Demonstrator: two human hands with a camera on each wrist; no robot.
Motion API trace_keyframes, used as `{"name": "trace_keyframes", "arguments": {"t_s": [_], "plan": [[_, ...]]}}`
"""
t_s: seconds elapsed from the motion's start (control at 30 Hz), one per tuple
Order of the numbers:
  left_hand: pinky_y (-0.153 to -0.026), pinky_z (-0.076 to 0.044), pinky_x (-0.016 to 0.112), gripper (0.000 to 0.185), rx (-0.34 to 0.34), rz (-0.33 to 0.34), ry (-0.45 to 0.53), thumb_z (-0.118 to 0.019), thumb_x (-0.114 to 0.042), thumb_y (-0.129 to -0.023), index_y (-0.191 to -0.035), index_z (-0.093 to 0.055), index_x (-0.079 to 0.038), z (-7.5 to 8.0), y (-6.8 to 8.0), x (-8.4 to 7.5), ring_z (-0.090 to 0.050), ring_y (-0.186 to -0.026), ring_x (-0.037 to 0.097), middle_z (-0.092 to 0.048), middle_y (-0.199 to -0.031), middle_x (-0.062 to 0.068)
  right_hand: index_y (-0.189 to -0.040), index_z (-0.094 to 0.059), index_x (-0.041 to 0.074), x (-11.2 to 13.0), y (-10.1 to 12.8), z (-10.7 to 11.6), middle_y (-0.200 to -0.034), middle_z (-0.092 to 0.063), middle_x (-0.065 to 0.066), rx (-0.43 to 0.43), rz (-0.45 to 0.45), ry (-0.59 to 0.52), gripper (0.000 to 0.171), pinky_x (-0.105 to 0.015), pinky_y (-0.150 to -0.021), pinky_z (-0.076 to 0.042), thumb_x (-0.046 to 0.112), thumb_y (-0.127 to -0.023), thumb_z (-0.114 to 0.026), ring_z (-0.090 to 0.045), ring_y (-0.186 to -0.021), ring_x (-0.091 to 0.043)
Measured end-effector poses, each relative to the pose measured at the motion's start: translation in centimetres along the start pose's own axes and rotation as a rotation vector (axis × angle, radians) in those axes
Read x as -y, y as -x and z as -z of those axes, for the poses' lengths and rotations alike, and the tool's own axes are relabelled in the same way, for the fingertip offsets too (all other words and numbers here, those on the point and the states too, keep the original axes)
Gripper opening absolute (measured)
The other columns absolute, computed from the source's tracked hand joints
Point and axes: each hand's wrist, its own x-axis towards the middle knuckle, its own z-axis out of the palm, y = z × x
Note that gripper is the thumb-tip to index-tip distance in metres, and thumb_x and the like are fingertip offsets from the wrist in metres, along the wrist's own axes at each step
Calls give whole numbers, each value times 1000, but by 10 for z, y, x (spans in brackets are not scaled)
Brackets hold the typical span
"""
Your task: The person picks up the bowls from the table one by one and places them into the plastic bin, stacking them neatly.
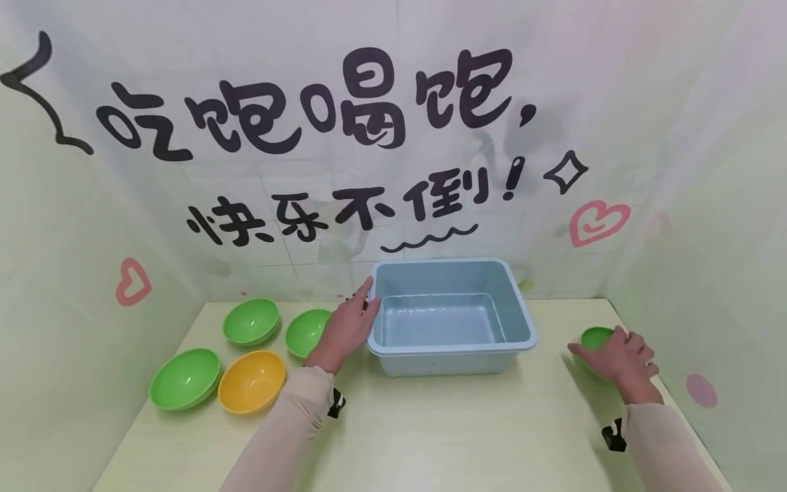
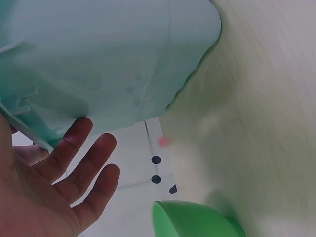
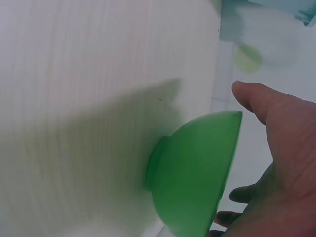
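Observation:
A light blue plastic tub [image 1: 515, 301] stands empty at the back middle of the pale table. My left hand [image 1: 361, 304] lies flat against its left wall, fingers straight; the left wrist view shows those fingers [image 2: 91, 158] spread under the tub's rim [image 2: 113, 64]. At the right edge, my right hand [image 1: 609, 350] covers a small green bowl [image 1: 594, 335]. In the right wrist view the thumb [image 3: 253, 96] and curled fingers reach round the rim of this green bowl [image 3: 190, 173], which is tilted on the table.
Left of the tub sit three green bowls [image 1: 251, 321] [image 1: 305, 331] [image 1: 186, 378] and a yellow bowl [image 1: 252, 380]; the nearest green one [image 2: 195, 221] is beside my left hand. Printed curtain walls close in the back and both sides. The table front [image 1: 443, 437] is bare wood.

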Motion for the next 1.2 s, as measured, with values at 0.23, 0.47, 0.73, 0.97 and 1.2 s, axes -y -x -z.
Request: {"name": "trace_keyframes", "arguments": {"t_s": [0.23, 0.47, 0.73, 0.97, 1.2], "plan": [[-103, -51, 54, 63, -3, 17, 13, -32, -53, -107, -164, -20, -29, 0, 1, -1, -64, -121, 30, -65, -136, 12, -148, -2, -22, -8, -1, -1, -145, -3, -54, 3, 25, -11, 126, -79, -94, -27, 74, -87, -56, -16, -125, -70], [-86, -54, 44, 62, -10, 19, 27, -33, -52, -107, -164, -22, -29, -1, 1, -2, -64, -99, 24, -69, -116, 9, -148, -4, -21, -11, -2, -3, -143, -7, -54, -32, 32, 0, 125, -79, -93, -30, 72, -86, -59, -19, -123, -70], [-65, -43, 31, 61, -28, 5, 42, -35, -49, -107, -163, -24, -27, -1, 1, 0, -55, -74, 20, -61, -88, 6, -150, 1, -22, -9, -3, -1, -138, -10, -55, -33, 29, 18, 131, -79, -92, -31, 73, -84, -61, -20, -121, -70], [-61, -42, 31, 61, -32, 0, 45, -35, -47, -107, -163, -24, -26, -1, 1, -1, -53, -70, 21, -60, -86, 7, -150, 3, -22, -7, -1, 3, -136, -9, -56, -13, 21, 5, 134, -78, -90, -33, 74, -83, -63, -19, -119, -68], [-59, -41, 31, 60, -33, 7, 33, -35, -46, -108, -163, -25, -25, -1, 1, -1, -52, -68, 21, -59, -84, 7, -148, -7, -22, -4, 2, 6, -134, -11, -56, -18, 17, 17, 130, -76, -89, -36, 74, -82, -64, -21, -117, -66]]}}
